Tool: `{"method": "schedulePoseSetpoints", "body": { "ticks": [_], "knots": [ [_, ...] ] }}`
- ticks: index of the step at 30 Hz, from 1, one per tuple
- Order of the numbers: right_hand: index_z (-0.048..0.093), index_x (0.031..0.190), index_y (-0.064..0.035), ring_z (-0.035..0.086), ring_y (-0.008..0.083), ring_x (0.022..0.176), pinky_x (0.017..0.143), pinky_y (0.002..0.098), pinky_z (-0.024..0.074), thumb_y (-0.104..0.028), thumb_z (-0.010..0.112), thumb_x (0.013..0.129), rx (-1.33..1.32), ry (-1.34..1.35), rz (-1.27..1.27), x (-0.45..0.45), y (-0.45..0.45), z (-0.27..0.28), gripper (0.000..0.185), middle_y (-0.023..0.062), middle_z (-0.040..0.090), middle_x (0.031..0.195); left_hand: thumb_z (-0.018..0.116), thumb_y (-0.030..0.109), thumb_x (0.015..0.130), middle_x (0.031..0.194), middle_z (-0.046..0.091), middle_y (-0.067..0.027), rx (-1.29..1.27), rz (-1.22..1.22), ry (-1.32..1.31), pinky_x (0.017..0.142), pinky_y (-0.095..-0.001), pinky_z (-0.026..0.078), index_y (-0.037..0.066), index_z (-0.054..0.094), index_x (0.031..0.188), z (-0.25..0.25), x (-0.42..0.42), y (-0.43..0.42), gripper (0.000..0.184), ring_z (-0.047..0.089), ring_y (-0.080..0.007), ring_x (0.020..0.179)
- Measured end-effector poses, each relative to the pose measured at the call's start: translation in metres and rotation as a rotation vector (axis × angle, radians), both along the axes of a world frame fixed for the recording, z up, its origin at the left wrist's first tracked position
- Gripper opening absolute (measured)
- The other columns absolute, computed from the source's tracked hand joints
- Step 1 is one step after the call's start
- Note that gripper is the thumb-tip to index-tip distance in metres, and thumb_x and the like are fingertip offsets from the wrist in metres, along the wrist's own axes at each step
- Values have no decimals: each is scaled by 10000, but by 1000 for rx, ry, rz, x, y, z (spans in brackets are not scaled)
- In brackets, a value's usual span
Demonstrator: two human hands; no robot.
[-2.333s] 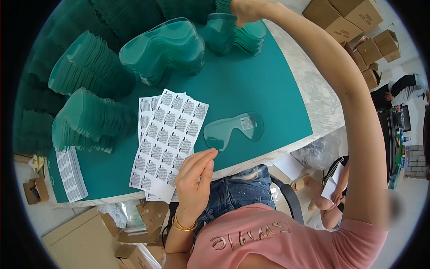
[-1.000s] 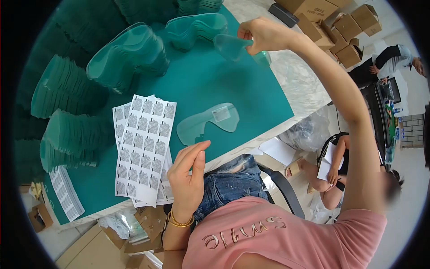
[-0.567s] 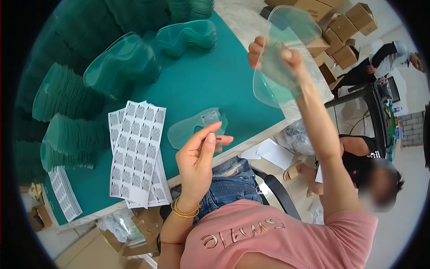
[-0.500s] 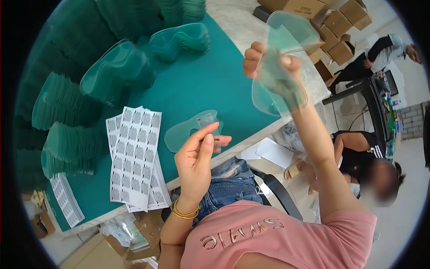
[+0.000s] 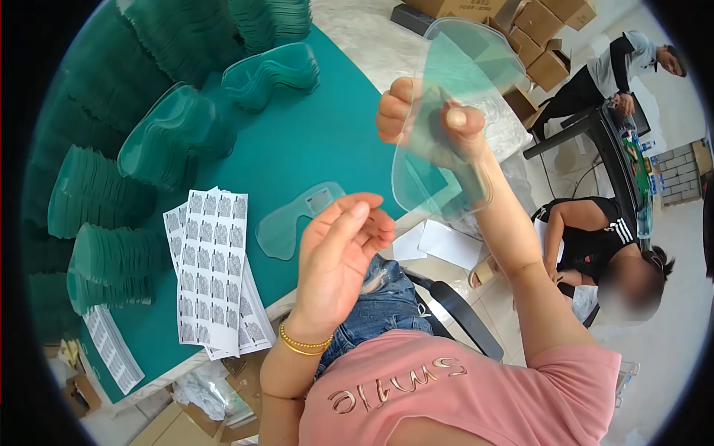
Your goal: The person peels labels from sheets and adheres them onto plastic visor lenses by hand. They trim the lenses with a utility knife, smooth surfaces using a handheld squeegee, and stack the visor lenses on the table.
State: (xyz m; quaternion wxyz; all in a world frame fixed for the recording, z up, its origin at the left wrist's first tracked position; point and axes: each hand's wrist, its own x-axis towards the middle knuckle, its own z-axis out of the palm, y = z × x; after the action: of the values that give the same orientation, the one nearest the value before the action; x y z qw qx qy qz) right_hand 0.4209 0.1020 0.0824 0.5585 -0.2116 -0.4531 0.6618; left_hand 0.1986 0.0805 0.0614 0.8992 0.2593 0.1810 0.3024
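The right hand grips 1 clear sheet; the left hand curls near 1 labelled sheet, any pinch unclear.

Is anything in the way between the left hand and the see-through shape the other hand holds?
Nothing visible is. The left hand looks near the lower end of the see-through shape held by the right hand, with no object showing between. Their depth I can't tell.

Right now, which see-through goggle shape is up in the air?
The clear piece in the right hand. It's held up, while the single labelled piece and the stacked ones rest on the green tabletop.
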Motion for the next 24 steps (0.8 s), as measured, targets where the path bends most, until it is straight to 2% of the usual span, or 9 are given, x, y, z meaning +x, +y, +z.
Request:
{"method": "schedulePoseSetpoints", "body": {
  "ticks": [2,3,4,6,7,13,17,19,24],
  "knots": [
    [406,874,-116,367,115,755,675,252,316,-443,754,647,9,-42,-2,0,1,-2,529,-22,391,833,553,171,949,832,605,-51,19,53,8,743,-257,457,8,556,1056,5,5,-1,194,563,-110,760],
    [467,915,-85,415,141,794,691,260,374,-412,760,679,40,-26,28,3,3,-6,499,15,431,863,628,158,908,790,550,-11,29,74,34,696,-231,423,19,537,1032,9,7,0,208,495,-77,700],
    [528,957,-54,464,166,833,706,268,432,-380,767,712,73,-11,58,4,5,-10,473,52,470,894,628,158,908,790,550,-11,27,77,35,696,-231,423,19,537,1032,9,9,1,208,495,-77,700],
    [532,979,-45,468,168,839,712,272,436,-372,764,717,73,-8,63,3,6,-13,479,60,478,905,686,159,871,773,516,15,152,153,107,669,-201,381,15,538,1034,10,12,2,263,453,-49,700],
    [537,1002,-37,473,171,845,718,276,440,-364,761,722,74,-4,65,2,6,-16,485,67,486,916,733,182,837,723,458,53,175,202,131,606,-178,321,4,530,1062,14,17,0,351,404,-14,669],
    [543,1121,-13,502,193,899,781,294,466,-350,762,720,28,-6,71,-2,6,-23,568,89,507,993,745,230,831,617,363,107,321,63,283,491,-182,211,1,599,973,17,20,16,307,305,18,549],
    [539,1155,-10,509,201,926,802,301,472,-342,765,716,21,36,135,-6,7,-23,595,95,511,1026,745,223,828,604,355,116,320,36,300,483,-185,197,9,629,892,17,20,17,251,293,18,538],
    [390,796,-119,346,112,691,611,258,286,-452,757,645,-78,-97,-5,-18,1,-7,518,-29,356,754,749,210,821,605,361,119,325,36,288,480,-186,195,8,636,886,17,20,16,241,289,19,535],
    [375,818,-126,354,114,730,653,246,304,-423,761,631,-86,9,27,-15,5,-13,521,-29,358,791,750,182,816,614,363,119,300,28,286,485,-182,202,8,637,892,16,16,15,221,293,19,540]
  ]
}}
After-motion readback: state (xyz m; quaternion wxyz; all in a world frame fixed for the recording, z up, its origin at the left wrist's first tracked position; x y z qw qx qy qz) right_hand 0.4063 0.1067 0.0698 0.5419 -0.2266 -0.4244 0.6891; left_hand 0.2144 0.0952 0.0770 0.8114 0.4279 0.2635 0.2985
